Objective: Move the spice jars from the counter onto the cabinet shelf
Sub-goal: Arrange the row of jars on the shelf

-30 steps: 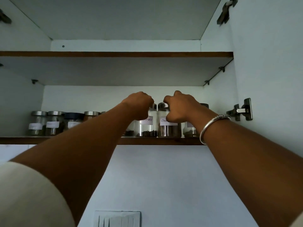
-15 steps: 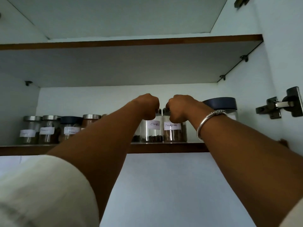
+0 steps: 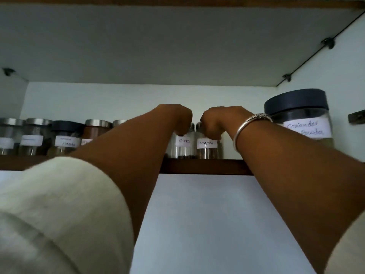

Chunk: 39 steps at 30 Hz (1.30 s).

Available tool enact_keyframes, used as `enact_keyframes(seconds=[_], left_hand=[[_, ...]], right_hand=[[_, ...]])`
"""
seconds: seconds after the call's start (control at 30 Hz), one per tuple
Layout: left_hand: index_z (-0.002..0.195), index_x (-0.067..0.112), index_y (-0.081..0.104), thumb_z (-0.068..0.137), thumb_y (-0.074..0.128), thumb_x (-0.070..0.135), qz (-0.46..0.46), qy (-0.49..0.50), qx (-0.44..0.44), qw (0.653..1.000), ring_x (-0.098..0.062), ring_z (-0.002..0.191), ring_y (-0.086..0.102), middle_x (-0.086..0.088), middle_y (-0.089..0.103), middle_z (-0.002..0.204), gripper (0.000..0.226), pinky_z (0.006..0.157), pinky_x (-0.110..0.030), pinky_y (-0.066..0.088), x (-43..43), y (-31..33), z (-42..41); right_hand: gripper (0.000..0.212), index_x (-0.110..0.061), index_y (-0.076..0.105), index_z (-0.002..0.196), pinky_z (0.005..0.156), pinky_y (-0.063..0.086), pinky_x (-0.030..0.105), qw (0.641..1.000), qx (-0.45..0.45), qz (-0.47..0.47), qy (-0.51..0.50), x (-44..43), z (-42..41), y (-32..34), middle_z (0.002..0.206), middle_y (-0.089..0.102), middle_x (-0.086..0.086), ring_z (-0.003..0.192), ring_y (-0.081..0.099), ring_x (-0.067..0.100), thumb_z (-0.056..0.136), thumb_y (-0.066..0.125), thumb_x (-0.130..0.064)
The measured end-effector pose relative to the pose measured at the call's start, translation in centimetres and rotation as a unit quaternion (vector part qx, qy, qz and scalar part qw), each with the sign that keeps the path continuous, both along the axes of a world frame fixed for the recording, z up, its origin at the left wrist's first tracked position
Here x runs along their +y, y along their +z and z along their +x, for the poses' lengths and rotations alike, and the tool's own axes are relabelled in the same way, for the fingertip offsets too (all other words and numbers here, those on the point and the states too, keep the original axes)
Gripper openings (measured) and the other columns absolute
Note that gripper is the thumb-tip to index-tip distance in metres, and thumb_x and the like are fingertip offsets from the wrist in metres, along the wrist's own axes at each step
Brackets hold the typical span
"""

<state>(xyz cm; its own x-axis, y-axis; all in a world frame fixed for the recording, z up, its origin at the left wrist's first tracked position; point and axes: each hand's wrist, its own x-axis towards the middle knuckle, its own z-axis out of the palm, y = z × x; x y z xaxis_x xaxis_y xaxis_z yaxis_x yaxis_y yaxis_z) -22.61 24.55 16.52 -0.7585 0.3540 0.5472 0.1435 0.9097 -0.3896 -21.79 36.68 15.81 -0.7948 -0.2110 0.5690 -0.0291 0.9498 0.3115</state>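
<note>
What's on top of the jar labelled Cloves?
The left hand grips the Cloves jar from above. A sliver of silver lid shows; the rest is covered by the hand.

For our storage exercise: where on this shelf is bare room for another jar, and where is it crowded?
Bare room shows between the cinnamon jar and the big coriander jar, partly behind the right forearm. A hand can pass above the lids, under the upper shelf. The left row of jars is crowded, side by side.
</note>
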Motion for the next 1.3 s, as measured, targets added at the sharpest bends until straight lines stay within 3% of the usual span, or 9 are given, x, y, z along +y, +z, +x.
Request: enact_keyframes(seconds=[0.13, 0.27, 0.43, 0.53, 0.6, 0.73, 0.87, 0.97, 1.3], left_hand=[[0.126, 0.007, 0.053, 0.09, 0.057, 0.02, 0.0, -0.014, -0.006, 1.0, -0.025, 0.11, 0.054, -0.011, 0.058, 0.122, 0.039, 0.084, -0.03, 0.041, -0.1, -0.1, -0.4], [0.13, 0.007, 0.048, 0.09, 0.057, 0.019, 0.031, -0.034, -0.006, 0.999, -0.027, 0.115, 0.051, -0.012, 0.054, 0.128, 0.043, 0.085, -0.03, 0.039, -0.5, -0.5, -0.3], [0.132, 0.005, 0.043, 0.087, 0.058, 0.016, 0.058, -0.051, -0.012, 0.997, -0.028, 0.119, 0.049, -0.014, 0.05, 0.132, 0.049, 0.094, -0.035, 0.041, -0.4, -1.5, -0.7], [0.133, 0.007, 0.04, 0.086, 0.057, 0.014, 0.073, -0.098, 0.027, 0.992, -0.028, 0.117, 0.049, -0.015, 0.048, 0.131, 0.05, 0.096, -0.038, 0.044, -0.2, -1.9, 0.6], [0.132, 0.009, 0.041, 0.085, 0.056, 0.015, 0.108, -0.156, 0.092, 0.978, -0.029, 0.112, 0.051, -0.014, 0.05, 0.126, 0.05, 0.089, -0.037, 0.046, 0.3, -2.0, 2.4], [0.137, 0.011, 0.034, 0.083, 0.058, 0.021, 0.163, -0.193, 0.087, 0.964, -0.028, 0.104, 0.056, -0.011, 0.055, 0.116, 0.06, 0.082, -0.036, 0.048, 2.1, -4.0, 6.5], [0.129, 0.015, 0.04, 0.084, 0.055, 0.024, 0.222, -0.213, 0.057, 0.95, -0.021, 0.084, 0.055, -0.008, 0.06, 0.106, 0.048, 0.071, -0.034, 0.049, 1.3, -7.3, 8.9], [0.115, 0.019, 0.055, 0.088, 0.046, 0.03, 0.23, -0.213, 0.13, 0.941, -0.021, 0.08, 0.059, -0.006, 0.066, 0.094, 0.031, 0.069, -0.034, 0.05, 0.7, -9.0, 9.7], [0.087, 0.017, 0.058, 0.092, 0.033, 0.042, 0.222, -0.179, 0.055, 0.957, -0.023, 0.076, 0.057, -0.009, 0.059, 0.083, 0.036, 0.075, -0.038, 0.052, 0.7, -9.6, 10.1]], right_hand=[[0.062, -0.016, 0.064, 0.106, 0.064, 0.044, 0.034, 1.0, -0.026, 0.002, 0.003, 0.2, -0.3, -0.2, 0.089, 0.06, 0.003, 0.087, 0.06, 0.026, 0.048, 0.047, -0.03], [0.06, -0.017, 0.062, 0.115, 0.047, 0.038, 0.029, 0.999, -0.034, -0.01, -0.002, 0.5, -0.5, -0.4, 0.095, 0.06, 0.005, 0.075, 0.058, 0.023, 0.056, 0.051, -0.027], [0.054, -0.018, 0.052, 0.13, 0.072, 0.048, 0.035, 1.0, -0.005, -0.008, -0.02, 0.3, -0.1, -1.1, 0.118, 0.058, 0.009, 0.097, 0.059, 0.028, 0.076, 0.057, -0.021], [0.073, -0.023, 0.029, 0.146, 0.084, 0.047, 0.041, 0.999, -0.025, -0.002, -0.037, 0.3, 0.5, -1.7, 0.134, 0.048, 0.009, 0.103, 0.055, 0.027, 0.08, 0.059, -0.019], [0.084, -0.027, 0.011, 0.149, 0.108, 0.029, 0.054, 0.999, -0.029, -0.003, -0.045, 0.3, 0.8, -2.0, 0.152, 0.024, 0.007, 0.131, 0.036, 0.036, 0.081, 0.06, -0.017], [0.079, -0.018, 0.003, 0.15, 0.114, 0.015, 0.056, 0.998, 0.026, -0.023, -0.059, 0.1, 3.0, -2.1, 0.157, 0.009, 0.003, 0.14, -0.003, 0.049, 0.09, 0.054, -0.022], [0.067, -0.022, 0.028, 0.145, 0.114, 0.006, 0.058, 0.989, 0.086, 0.067, -0.096, 0.7, 5.0, -2.6, 0.152, 0.025, 0.011, 0.142, 0.004, 0.044, 0.086, 0.056, -0.037], [0.056, -0.021, 0.044, 0.134, 0.113, 0.004, 0.058, 0.985, 0.108, 0.09, -0.103, 1.5, 6.9, -2.5, 0.142, 0.041, 0.014, 0.139, 0.022, 0.037, 0.084, 0.057, -0.039], [0.049, -0.021, 0.055, 0.118, 0.105, 0.023, 0.063, 0.979, 0.115, -0.017, -0.17, 5.2, 12.9, -0.9, 0.122, 0.056, 0.009, 0.121, 0.044, 0.035, 0.083, 0.053, -0.055]])
